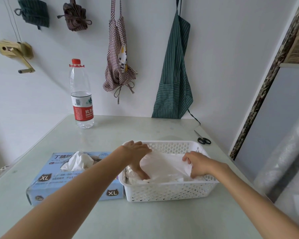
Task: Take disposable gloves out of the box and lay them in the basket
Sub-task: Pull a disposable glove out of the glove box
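Note:
A white perforated basket (169,191) stands on the table in front of me. A white disposable glove (164,167) lies spread inside it over other white gloves. My left hand (136,152) reaches into the basket's left side, fingers pointing down under the glove's left edge. My right hand (198,163) pinches the glove's right edge at the basket's right side. To the left of the basket lies the blue glove box (47,180) marked XL, with a crumpled white glove (78,161) sticking out of its top slot.
A clear water bottle (81,95) with a red cap stands at the table's back left. Black scissors (203,138) lie behind the basket at the right. Two aprons (173,71) hang on the wall. A foil-like roll (283,152) leans at the right.

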